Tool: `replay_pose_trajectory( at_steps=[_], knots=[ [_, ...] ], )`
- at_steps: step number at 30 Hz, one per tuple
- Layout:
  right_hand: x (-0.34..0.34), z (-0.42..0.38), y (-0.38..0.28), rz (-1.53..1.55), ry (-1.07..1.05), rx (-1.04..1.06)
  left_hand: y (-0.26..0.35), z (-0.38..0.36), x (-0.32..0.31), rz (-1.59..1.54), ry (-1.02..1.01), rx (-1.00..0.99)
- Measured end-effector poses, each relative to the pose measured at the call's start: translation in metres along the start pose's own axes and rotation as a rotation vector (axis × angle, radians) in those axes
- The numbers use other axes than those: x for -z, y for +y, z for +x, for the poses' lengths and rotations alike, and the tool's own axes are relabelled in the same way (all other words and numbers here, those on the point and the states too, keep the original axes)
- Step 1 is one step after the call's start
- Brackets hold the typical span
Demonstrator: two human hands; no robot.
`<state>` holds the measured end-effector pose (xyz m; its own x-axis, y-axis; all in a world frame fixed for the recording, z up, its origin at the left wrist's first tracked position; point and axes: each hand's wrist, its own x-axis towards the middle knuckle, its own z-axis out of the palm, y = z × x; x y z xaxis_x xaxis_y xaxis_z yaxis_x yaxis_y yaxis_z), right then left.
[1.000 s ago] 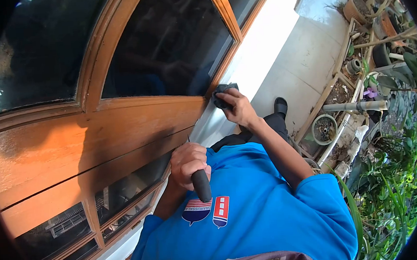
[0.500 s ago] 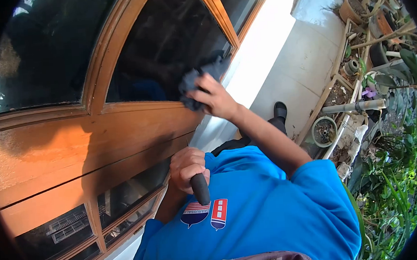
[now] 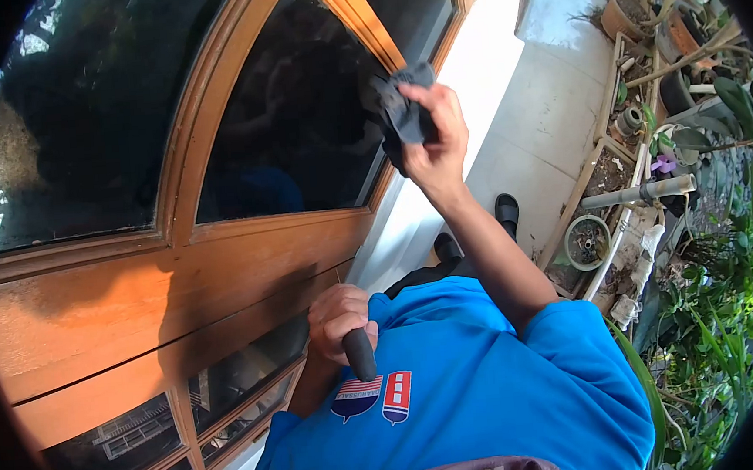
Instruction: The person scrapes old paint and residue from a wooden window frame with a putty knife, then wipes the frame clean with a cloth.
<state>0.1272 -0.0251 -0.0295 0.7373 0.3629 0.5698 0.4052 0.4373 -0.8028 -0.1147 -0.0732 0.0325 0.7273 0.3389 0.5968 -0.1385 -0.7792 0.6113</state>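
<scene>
My right hand (image 3: 441,130) grips a dark grey cloth (image 3: 404,111). Its index finger is extended along the cloth, which overlaps the right edge of a dark glass pane (image 3: 285,110) and its wooden frame (image 3: 179,153). Lower down, in front of the blue shirt (image 3: 492,384), my left hand (image 3: 340,316) is wrapped around a dark, rounded handle (image 3: 360,355). A thin tip sticks up above that fist; the kind of tool I cannot tell.
An orange wooden panel (image 3: 77,317) runs below the panes, with smaller panes (image 3: 137,426) beneath. A white wall edge (image 3: 469,62) borders the tiled walkway (image 3: 549,83). Plant pots (image 3: 587,242), a pale pipe (image 3: 640,192) and greenery (image 3: 724,333) line the right side.
My right hand has moved up and to the right with the cloth, from the pane's lower corner along its right edge. My left hand keeps its hold on the dark handle.
</scene>
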Motion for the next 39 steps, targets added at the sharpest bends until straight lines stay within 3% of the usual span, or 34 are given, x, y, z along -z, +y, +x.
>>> replay_pose_trajectory(
  at_steps=[1,6,11,14,17,19,21,23,26,29,32,35,37,39],
  knots=[
    [-0.007,0.011,-0.006,0.024,0.000,-0.009,0.000,0.000,-0.001,0.004,0.001,0.002],
    [-0.046,0.055,-0.019,0.041,0.000,0.336,0.000,-0.002,-0.001,0.016,0.000,0.013],
    [-0.036,-0.007,-0.012,0.076,-0.459,0.425,-0.003,-0.002,0.000,-0.004,-0.006,0.021],
    [-0.006,-0.100,0.025,0.133,-0.769,0.200,-0.005,-0.002,0.003,0.000,-0.002,0.023],
    [0.018,-0.116,0.037,0.064,-0.591,-0.066,-0.007,-0.001,0.001,0.003,0.003,0.030],
    [0.015,-0.080,0.025,0.018,-0.349,-0.042,-0.007,0.001,0.000,-0.005,0.003,0.022],
    [0.011,-0.018,-0.003,-0.022,-0.203,0.091,-0.008,0.000,-0.002,-0.024,0.001,0.005],
    [-0.011,0.046,-0.025,-0.023,0.004,0.377,-0.008,0.001,-0.003,-0.021,0.000,-0.009],
    [-0.045,0.101,-0.040,-0.020,-0.067,0.452,-0.005,0.002,-0.004,-0.019,-0.004,-0.025],
    [-0.055,0.098,-0.026,-0.164,-0.109,0.555,-0.004,0.002,-0.003,-0.018,-0.005,-0.035],
    [-0.043,0.039,0.017,-0.265,-0.150,0.315,-0.007,0.005,-0.007,-0.024,0.033,-0.060],
    [-0.018,-0.034,0.060,-0.342,-0.240,-0.138,-0.004,0.004,-0.006,-0.013,0.009,-0.047],
    [-0.005,-0.047,0.061,-0.304,-0.236,-0.221,-0.005,0.005,-0.006,-0.018,-0.011,-0.048],
    [-0.009,-0.029,0.043,-0.232,-0.102,-0.009,-0.006,0.003,-0.008,-0.034,-0.010,-0.044]
  ],
)
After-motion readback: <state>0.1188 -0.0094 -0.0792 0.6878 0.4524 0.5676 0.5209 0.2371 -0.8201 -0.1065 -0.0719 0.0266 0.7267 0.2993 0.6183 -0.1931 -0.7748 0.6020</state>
